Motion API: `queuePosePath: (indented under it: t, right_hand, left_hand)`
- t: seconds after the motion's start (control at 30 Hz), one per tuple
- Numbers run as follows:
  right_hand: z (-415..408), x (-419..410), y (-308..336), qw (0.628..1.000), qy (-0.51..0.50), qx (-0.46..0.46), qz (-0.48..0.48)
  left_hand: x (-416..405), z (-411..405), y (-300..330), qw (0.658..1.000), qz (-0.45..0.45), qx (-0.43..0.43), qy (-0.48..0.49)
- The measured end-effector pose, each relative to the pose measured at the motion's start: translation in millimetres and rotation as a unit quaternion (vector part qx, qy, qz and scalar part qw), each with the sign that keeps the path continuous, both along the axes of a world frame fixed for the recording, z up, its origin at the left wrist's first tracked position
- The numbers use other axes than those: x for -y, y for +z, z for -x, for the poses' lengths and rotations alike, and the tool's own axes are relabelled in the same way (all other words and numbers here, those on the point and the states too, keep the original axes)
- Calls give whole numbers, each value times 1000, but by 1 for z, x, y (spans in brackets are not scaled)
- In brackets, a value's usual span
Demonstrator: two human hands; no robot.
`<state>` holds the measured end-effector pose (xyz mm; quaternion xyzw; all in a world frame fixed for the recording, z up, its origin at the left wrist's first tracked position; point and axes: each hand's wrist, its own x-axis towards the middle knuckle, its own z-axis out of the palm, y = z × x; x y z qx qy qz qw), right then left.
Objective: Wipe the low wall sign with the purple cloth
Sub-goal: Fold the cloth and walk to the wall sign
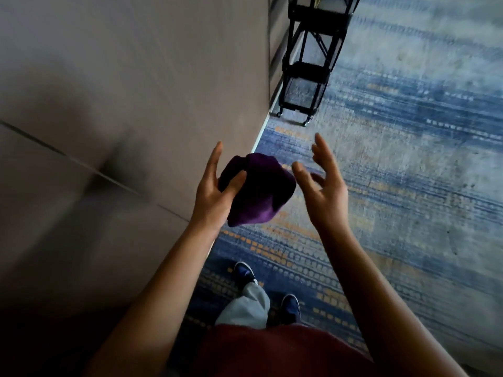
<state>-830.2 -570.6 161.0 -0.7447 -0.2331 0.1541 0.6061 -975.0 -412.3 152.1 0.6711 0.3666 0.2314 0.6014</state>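
A bunched purple cloth [258, 190] hangs in front of me at waist height, above the carpet beside the wall. My left hand [215, 186] holds it, thumb pressed into its left side and fingers stretched up behind it. My right hand [322, 180] hovers just right of the cloth with fingers spread and loosely bent, holding nothing. No wall sign shows in this view.
A grey panelled wall [122, 91] with thin seams fills the left. A black wheeled cart [307, 63] stands against the wall further ahead. Blue, grey and orange patterned carpet [408, 159] covers the floor. My shoes [245, 273] are below.
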Motion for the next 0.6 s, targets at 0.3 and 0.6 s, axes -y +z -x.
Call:
queuePosePath:
  t: [0.3, 0.6]
  right_hand:
    - [93, 14, -28, 994, 81, -68, -9]
    - [106, 21, -62, 990, -98, -106, -5]
  left_hand:
    - [80, 37, -8, 997, 33, -17, 73]
    - [119, 46, -40, 993, 27, -107, -29]
